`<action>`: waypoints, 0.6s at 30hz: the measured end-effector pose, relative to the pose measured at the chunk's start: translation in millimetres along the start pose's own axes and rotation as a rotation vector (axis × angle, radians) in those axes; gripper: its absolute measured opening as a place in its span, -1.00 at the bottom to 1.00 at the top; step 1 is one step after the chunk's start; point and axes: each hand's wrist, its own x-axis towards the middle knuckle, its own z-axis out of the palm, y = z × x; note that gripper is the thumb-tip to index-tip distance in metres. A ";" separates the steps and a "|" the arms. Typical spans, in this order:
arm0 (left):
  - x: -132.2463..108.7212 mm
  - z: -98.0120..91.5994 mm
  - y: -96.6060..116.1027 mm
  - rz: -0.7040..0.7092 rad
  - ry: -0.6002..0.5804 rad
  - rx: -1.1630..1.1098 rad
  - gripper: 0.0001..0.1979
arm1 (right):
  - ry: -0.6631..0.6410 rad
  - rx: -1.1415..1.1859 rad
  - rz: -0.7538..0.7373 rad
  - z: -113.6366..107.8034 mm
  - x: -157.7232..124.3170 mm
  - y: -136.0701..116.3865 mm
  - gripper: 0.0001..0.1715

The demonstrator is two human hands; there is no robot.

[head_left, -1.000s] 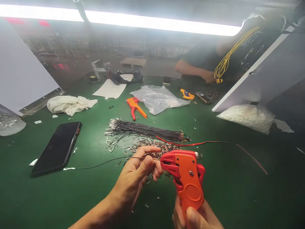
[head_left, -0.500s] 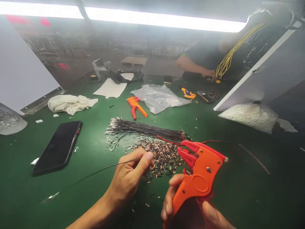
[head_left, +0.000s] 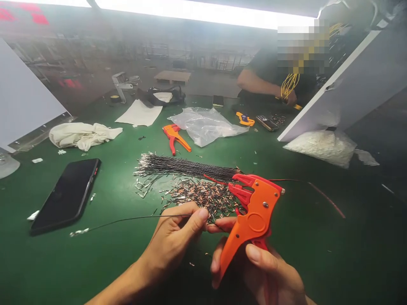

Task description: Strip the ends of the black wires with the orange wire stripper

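Observation:
My left hand (head_left: 179,231) pinches a thin black wire (head_left: 127,219) between thumb and forefinger. The wire runs out to the left and ends in a small metal terminal (head_left: 79,232). My right hand (head_left: 263,267) is wrapped around an orange and red wire stripper (head_left: 254,216), its jaws pointing up and left. One right finger reaches out and meets the left fingertips near the wire's end, which is mostly hidden there. Behind the hands lies a bundle of black wires (head_left: 190,166) with terminals on its left ends. Cut black and copper scraps (head_left: 197,197) are heaped before it.
A phone (head_left: 66,195) and a white cloth (head_left: 84,134) lie to the left. Farther back are a second wire stripper (head_left: 176,137), a clear plastic bag (head_left: 206,125) and paper (head_left: 139,113). A filled bag (head_left: 321,146) rests by the right panel. Across the table a person's arm (head_left: 263,84) holds yellow wires.
My right hand has come up and closer to my left, with a finger now stretched to the left fingertips. The view has shifted slightly, and the black wire lies more level.

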 end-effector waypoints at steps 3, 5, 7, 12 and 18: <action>0.9 0.6 0.9 -0.018 0.018 -0.009 -0.57 | 0.035 0.023 0.010 0.6 -1.3 -1.2 -0.61; 0.7 1.9 1.9 -0.025 0.025 -0.004 -0.58 | 0.064 -0.004 0.025 -0.2 -2.1 -1.0 -0.60; 0.3 3.6 2.4 -0.031 0.026 0.015 -0.59 | 0.092 -0.056 0.037 -2.0 -2.4 0.2 -0.60; 0.2 7.6 -0.6 -0.029 0.047 0.086 -0.62 | 0.126 -0.152 0.028 -6.2 -1.5 4.6 -0.65; -0.6 10.3 -6.2 -0.053 0.032 0.053 -0.62 | 0.141 -0.218 0.066 -6.8 -0.2 4.6 -0.63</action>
